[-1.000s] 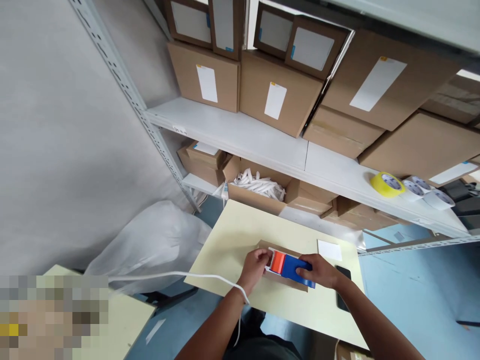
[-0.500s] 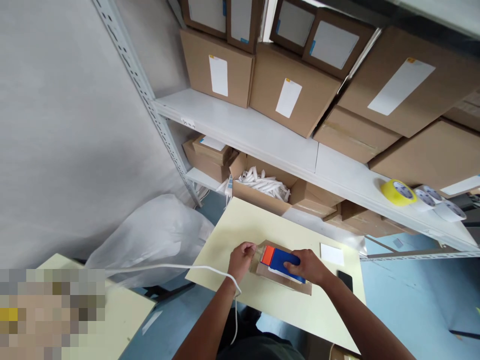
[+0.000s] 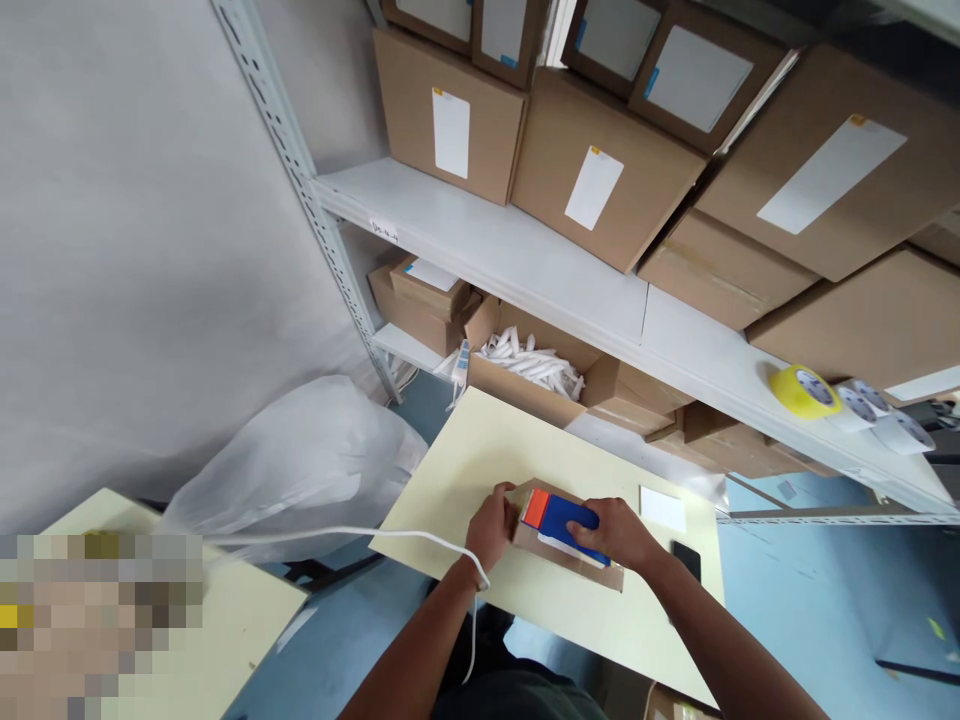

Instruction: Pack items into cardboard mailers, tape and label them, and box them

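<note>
A small flat cardboard box (image 3: 592, 570) lies on the pale yellow table (image 3: 480, 450). My right hand (image 3: 611, 530) is closed round a blue tape dispenser with an orange front (image 3: 555, 515) and presses it onto the box's top. At the box's left end my left hand (image 3: 491, 525) has its fingers curled against the cardboard. A white cable (image 3: 337, 535) hangs from my left wrist.
A white card (image 3: 664, 508) and a dark phone (image 3: 688, 560) lie on the table to the right. Shelving behind holds brown cartons (image 3: 600, 170), a yellow tape roll (image 3: 799, 390) and white rolls. A white plastic bag (image 3: 300, 460) sits on the floor at left, beside a second table.
The dispenser has slid left along the box top toward its left end. My left hand has shifted from the dispenser's front to the box's left end. The view has tilted slightly.
</note>
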`<state>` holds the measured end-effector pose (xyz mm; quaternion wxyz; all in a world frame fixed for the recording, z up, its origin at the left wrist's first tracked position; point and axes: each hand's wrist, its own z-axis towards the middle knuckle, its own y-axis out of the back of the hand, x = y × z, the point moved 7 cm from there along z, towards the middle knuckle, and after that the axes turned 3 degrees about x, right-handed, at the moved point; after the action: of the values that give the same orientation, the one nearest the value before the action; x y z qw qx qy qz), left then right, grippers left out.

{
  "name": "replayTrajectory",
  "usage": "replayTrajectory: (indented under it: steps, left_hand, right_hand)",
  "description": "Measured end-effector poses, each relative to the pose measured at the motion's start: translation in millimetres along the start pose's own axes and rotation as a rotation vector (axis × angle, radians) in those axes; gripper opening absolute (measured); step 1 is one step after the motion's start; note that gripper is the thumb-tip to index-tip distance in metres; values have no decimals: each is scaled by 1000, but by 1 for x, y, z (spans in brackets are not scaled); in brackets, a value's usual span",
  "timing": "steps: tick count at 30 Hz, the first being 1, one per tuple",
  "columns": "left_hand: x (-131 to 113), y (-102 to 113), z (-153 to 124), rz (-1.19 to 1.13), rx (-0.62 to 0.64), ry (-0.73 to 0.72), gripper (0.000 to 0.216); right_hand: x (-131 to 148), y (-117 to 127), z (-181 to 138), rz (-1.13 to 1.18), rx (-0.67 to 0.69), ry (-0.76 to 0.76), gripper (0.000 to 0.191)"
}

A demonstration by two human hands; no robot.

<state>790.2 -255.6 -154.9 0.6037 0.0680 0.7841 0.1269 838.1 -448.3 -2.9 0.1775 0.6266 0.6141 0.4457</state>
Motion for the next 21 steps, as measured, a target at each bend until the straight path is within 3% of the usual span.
replayTrajectory:
  steps: [4, 6, 9, 11, 14, 21]
  left_hand:
    - [18, 9, -11, 65, -17, -85, 45]
    - [8, 8, -18, 27, 13, -207, 56]
    - [-21, -8, -27, -76, 195, -358, 81]
    - [-35, -19, -27, -138, 279, -345, 91]
    - [-44, -28, -22, -174, 284, -276, 97]
    - [-40, -30, -20, -74, 267, -229, 84]
  right_hand:
    - [2, -2, -3, -1, 16, -5, 27]
    - [0, -2, -3, 4, 18, -9, 27]
    - [-2, -2, 0, 30, 15, 1, 29]
    - [-4, -2, 2, 71, 20, 17, 31]
    - [-7, -2, 7, 130, 34, 34, 32]
    - [-17, 0, 9, 228, 100, 21, 38]
